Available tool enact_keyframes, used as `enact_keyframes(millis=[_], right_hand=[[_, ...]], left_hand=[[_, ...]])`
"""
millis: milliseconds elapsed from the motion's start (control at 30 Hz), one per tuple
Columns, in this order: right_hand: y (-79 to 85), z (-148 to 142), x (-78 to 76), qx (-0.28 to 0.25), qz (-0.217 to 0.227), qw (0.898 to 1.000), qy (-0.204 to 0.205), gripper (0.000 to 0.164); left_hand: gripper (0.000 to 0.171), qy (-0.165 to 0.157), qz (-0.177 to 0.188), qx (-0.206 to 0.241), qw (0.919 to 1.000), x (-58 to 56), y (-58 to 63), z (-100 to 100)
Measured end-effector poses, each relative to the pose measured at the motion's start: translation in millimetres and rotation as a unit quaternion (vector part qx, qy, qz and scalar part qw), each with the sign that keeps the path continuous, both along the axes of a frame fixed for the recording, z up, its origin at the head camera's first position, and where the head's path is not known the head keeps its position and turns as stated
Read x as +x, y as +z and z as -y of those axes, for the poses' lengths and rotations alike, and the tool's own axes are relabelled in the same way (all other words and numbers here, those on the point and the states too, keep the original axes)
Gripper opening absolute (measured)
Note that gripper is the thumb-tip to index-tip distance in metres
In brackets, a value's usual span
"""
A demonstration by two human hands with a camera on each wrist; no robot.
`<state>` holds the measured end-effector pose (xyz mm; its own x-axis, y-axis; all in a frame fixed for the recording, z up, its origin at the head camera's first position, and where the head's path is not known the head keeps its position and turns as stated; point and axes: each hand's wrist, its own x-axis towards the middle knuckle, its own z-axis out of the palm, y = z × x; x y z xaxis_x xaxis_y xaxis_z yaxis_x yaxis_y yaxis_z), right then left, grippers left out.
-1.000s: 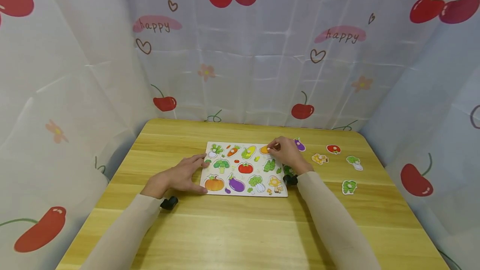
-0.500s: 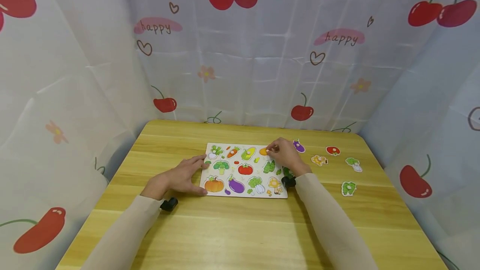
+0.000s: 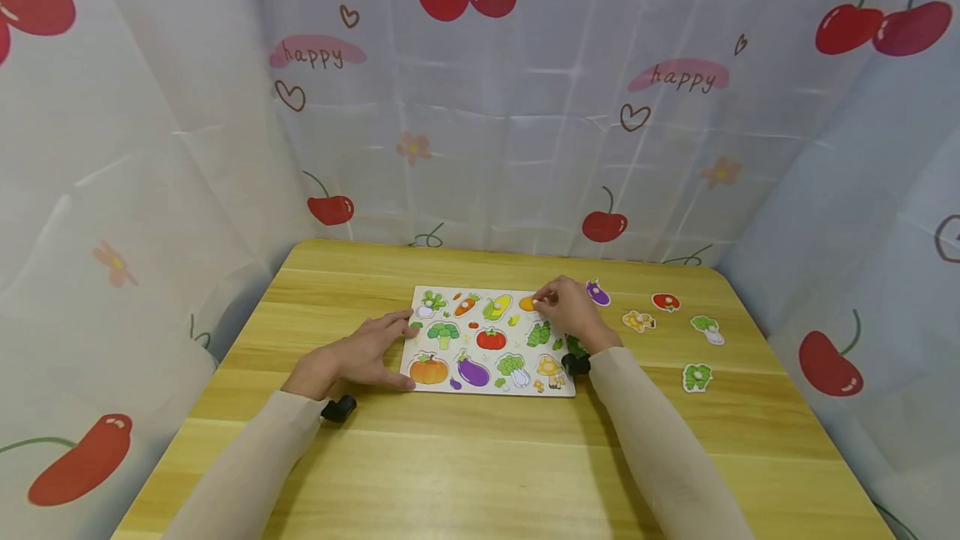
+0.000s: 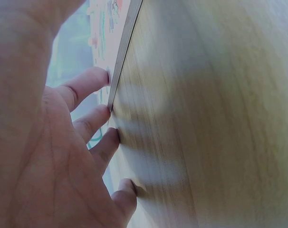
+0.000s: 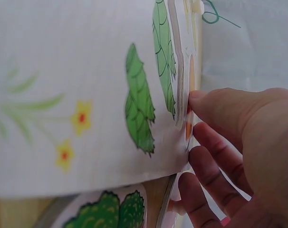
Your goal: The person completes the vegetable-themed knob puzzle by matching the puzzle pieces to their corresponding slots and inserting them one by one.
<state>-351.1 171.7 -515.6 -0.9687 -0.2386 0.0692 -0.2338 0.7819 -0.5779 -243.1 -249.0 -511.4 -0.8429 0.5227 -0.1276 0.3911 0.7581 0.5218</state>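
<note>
A white vegetable puzzle board (image 3: 480, 361) lies flat on the wooden table. My left hand (image 3: 365, 350) rests along its left side with the fingers spread; in the left wrist view its fingers (image 4: 89, 84) touch the board's edge and the table. At the board's far right corner my right hand (image 3: 572, 307) pinches an orange puzzle piece (image 3: 527, 304) by its top. What the piece depicts is mostly hidden by the fingers. In the right wrist view, the thumb (image 5: 215, 107) and fingertips meet at that orange piece. Carrot (image 3: 467, 304) and corn (image 3: 497, 305) pieces sit in the same row.
Right of the board lie loose pieces: an eggplant (image 3: 597, 292), mushrooms (image 3: 638, 321), a tomato (image 3: 666, 302), a bok choy (image 3: 707, 329) and a green leafy piece (image 3: 697, 377). A dark green piece (image 5: 106, 209) lies under the right wrist. Printed curtains (image 3: 480, 165) surround the table.
The head view has tilted slightly. Both hands keep nearly the same places, the right one still at the orange piece.
</note>
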Motion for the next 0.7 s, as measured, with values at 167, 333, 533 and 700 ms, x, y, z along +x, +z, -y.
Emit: enact_keyframes(millis=[167,333,533,700], right_hand=[[-1.4,0.4,0.1,0.003,-0.007,1.000,0.001,0.016],[-1.2,0.7,2.9,0.004,-0.012,1.000,0.004,0.016],[-1.6,-2.0,6.6,-0.002,-0.018,1.000,0.017,0.021],[-0.5,-7.3,9.8,-0.023,-0.025,0.999,0.029,0.028]], left_hand=[[0.101,0.005,0.004,-0.006,1.0000,-0.7,-1.1,0.2],[0.103,0.004,0.006,-0.008,0.9999,-1.5,-2.3,0.3],[0.103,0.006,0.007,-0.008,0.9999,-2.0,-2.7,0.7],[0.103,0.011,0.008,-0.005,0.9999,-2.5,-2.0,1.5]])
